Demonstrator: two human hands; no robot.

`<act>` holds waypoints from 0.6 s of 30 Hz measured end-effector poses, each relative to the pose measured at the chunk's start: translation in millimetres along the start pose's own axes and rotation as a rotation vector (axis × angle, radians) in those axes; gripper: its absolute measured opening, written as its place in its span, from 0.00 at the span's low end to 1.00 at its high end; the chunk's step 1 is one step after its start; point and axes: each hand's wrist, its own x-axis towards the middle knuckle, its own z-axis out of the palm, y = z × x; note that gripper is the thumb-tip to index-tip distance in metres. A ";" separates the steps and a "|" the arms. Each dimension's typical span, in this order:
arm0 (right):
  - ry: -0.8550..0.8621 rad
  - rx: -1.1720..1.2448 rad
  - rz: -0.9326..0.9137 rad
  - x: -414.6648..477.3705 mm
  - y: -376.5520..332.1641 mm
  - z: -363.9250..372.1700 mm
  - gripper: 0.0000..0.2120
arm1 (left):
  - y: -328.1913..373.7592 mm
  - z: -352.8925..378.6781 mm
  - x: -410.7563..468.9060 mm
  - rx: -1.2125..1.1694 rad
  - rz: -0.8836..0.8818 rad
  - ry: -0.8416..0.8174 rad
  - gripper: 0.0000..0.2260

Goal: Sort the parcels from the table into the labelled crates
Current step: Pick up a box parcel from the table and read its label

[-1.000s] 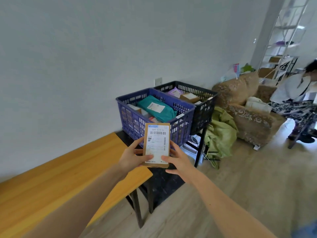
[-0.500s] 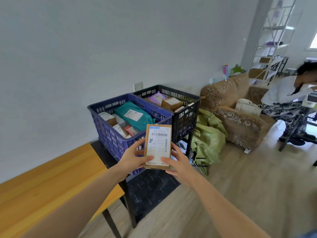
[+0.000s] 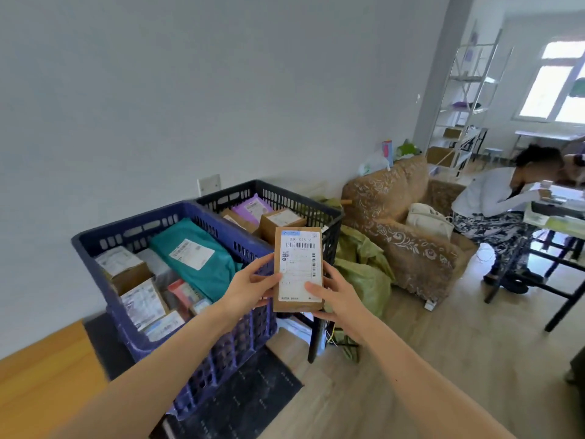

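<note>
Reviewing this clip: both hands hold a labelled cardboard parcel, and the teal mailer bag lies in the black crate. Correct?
Not quite. The head view shows the teal mailer bag in the blue crate, not the black crate. The left hand and right hand do hold the cardboard parcel.

Grey wall (image 3: 190,90), wood floor (image 3: 459,359), patterned armchair (image 3: 402,223), bright window (image 3: 557,87).

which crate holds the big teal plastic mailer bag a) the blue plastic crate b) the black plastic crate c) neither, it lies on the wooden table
a: the teal plastic mailer bag lies inside the blue plastic crate; the black plastic crate beside it holds a purple mailer bag instead.
</note>
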 end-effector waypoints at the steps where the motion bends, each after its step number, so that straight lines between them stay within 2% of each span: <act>1: 0.005 0.001 0.000 11.3 -5.4 -7.0 0.29 | 4.3 3.2 13.1 -0.011 0.012 -0.007 0.19; 5: 0.040 -0.014 -0.026 65.2 -25.6 -33.4 0.28 | 18.9 14.2 71.4 -0.004 0.044 -0.004 0.19; 8: 0.036 0.012 -0.024 101.6 -41.8 -48.4 0.24 | 29.3 17.3 110.0 -0.001 0.073 -0.009 0.18; 10: -0.001 0.000 -0.044 126.4 -51.1 -56.4 0.21 | 36.5 17.1 135.4 0.017 0.094 0.009 0.18; 18: -0.151 -0.036 -0.071 233.5 -75.3 -77.3 0.21 | 51.3 12.4 216.7 0.071 0.106 0.138 0.19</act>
